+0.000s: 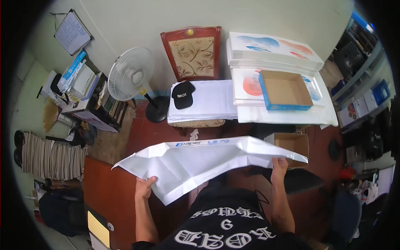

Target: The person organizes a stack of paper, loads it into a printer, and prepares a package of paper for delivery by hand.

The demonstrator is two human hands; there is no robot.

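A large creased white paper wrapper (pixel 208 160), printed "Epaper LS 70" along its far edge, is stretched between my two hands in front of my body. My left hand (pixel 145 187) pinches its near left edge, thumb on top. On the other side, my right hand (pixel 279 167) grips the near right edge. Both ends of the wrapper fold and slope outward. Beyond it, a stack of white sheets (pixel 212 100) lies on the seat of a chair (pixel 193 58), with a black cap (pixel 182 95) on top.
A standing fan (pixel 132 75) is left of the chair. To the right, stacked printed sheets (pixel 275 50) carry an open blue-edged box (pixel 287 89). A cardboard box (pixel 293 143) stands below. A wooden desk (pixel 110 196) is at my left, near piled papers (pixel 54 156).
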